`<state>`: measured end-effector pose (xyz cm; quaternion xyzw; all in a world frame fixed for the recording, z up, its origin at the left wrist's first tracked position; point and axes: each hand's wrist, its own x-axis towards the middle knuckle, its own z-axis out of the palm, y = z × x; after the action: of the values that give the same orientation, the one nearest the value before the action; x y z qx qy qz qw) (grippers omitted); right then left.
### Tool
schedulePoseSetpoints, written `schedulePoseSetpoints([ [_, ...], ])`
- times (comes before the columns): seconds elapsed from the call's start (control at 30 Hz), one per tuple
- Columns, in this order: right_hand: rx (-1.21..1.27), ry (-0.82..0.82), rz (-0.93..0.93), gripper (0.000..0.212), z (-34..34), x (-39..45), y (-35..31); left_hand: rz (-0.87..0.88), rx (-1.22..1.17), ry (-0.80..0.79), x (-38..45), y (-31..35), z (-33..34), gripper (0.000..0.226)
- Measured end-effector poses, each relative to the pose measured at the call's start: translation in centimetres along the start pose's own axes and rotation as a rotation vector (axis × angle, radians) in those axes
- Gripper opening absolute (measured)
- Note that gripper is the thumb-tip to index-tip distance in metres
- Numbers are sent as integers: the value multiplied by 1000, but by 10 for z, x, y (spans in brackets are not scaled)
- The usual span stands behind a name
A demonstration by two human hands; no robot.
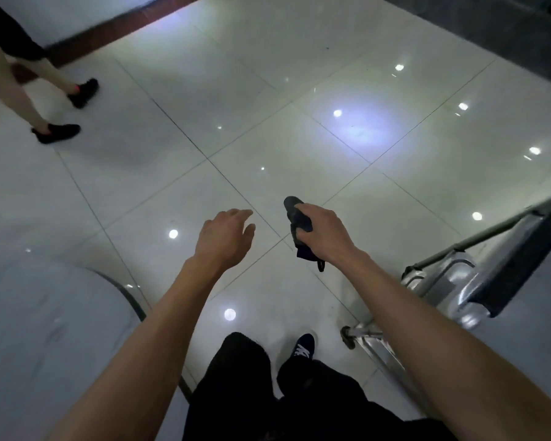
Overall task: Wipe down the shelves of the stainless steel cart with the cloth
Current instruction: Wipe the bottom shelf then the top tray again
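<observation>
My right hand (pixel 323 232) grips a dark bunched cloth (pixel 298 222), held out in front of me over the tiled floor. A loose end of the cloth hangs below the fist. My left hand (pixel 225 238) is stretched forward beside it with relaxed fingers, holding nothing. The stainless steel cart (pixel 452 281) stands at the right edge of the view, to the right of my right arm. I see its frame rail, a shiny corner and one small wheel (pixel 347 337) near my foot. Its shelves are mostly out of frame.
Glossy white floor tiles (pixel 268 106) fill the middle. Another person's legs (pixel 29 90) in dark shoes walk at the top left. A curved grey surface (pixel 45 313) edges in at the bottom left. A dark wall base (pixel 490 33) runs along the top right.
</observation>
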<state>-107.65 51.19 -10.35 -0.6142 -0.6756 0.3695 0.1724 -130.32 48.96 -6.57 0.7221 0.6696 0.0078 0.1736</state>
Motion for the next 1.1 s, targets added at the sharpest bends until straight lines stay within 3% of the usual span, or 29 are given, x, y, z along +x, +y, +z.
schedulePoseSetpoints([
  [0.17,-35,-27,32,49,-14,54,-2,21,-62,-39,76,-14,-5,45],
  [0.37,-64,69,120,41,-45,134,-9,135,-75,-50,195,-22,-29,46],
  [0.5,-72,137,212,52,-70,171,-3,261,-54,-98,261,-6,-43,46],
  [0.67,-7,243,322,47,-104,195,22,402,-9,-162,335,42,-46,46],
  [0.9,62,319,425,57,-164,236,107,507,81,-237,430,141,-28,47],
  [1.1,160,386,423,39,-249,275,152,579,198,-214,496,241,-37,48],
])
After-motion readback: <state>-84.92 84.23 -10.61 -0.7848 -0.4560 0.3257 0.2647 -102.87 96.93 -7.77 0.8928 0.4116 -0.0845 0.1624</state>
